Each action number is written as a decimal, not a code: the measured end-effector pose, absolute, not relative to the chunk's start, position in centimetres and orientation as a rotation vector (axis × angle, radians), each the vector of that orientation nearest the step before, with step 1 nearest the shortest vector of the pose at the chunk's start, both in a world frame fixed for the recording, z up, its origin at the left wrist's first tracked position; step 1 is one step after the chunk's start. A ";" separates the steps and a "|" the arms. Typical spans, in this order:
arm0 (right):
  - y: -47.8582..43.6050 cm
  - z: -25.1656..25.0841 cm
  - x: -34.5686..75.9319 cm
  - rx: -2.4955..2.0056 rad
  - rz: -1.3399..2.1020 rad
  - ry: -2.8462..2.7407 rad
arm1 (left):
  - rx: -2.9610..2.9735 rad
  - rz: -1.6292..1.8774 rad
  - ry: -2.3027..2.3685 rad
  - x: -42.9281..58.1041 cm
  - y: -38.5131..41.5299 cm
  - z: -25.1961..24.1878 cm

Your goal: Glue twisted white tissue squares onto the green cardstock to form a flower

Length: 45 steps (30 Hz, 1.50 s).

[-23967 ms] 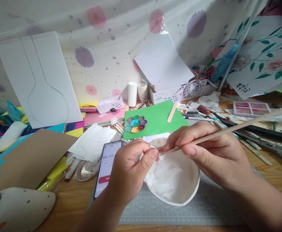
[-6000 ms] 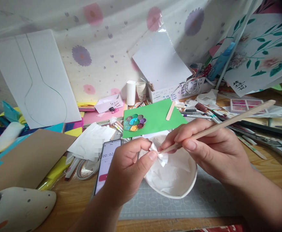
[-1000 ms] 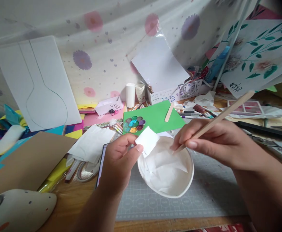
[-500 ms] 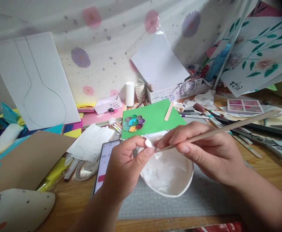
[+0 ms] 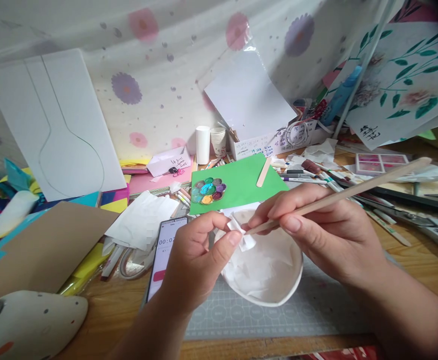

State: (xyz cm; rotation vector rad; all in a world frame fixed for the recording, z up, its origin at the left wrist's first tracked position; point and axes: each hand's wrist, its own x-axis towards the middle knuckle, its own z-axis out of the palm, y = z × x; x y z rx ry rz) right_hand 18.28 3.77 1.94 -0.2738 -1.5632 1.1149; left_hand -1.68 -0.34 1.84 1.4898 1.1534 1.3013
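Between the thumb and forefinger of my left hand (image 5: 204, 255) is a small piece of white paper (image 5: 246, 242), folded or crumpled. My right hand (image 5: 320, 235) grips a slim wooden stick (image 5: 339, 200), slanting up to the right; its lower end meets the paper at my left fingertips. Both hands are above a white bowl (image 5: 267, 295) whose inside shows overlapping bits of white paper. The bowl rests on a grey cutting mat (image 5: 327, 315). My fingers hide part of its far rim.
Left of my hand lie a phone (image 5: 162, 250) with a timer and a stack of white paper pieces (image 5: 140, 220). Behind the bowl, a green sheet (image 5: 237, 175) carries a paint palette (image 5: 208, 190) and a flat craft stick (image 5: 264, 172). Scissors (image 5: 432, 235) are at right.
The white paper piece shows more of itself below my left fingertips, opened out around the stick's end. My right hand and the stick have shifted slightly to the right.
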 end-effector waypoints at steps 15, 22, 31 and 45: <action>3.7 2.1 18.0 -0.279 1.029 -1.599 | 1.488 1.333 1.130 -1.8 -0.3 1.8; 3.8 2.2 18.0 -0.249 1.141 -1.565 | 1.496 1.299 1.144 -2.2 -0.1 1.3; 4.1 1.5 18.2 -0.181 1.270 -1.493 | 1.522 1.264 1.161 -2.2 -0.1 1.3; 3.8 1.9 18.1 -0.251 1.170 -1.517 | 1.538 1.243 1.180 -2.3 0.0 1.2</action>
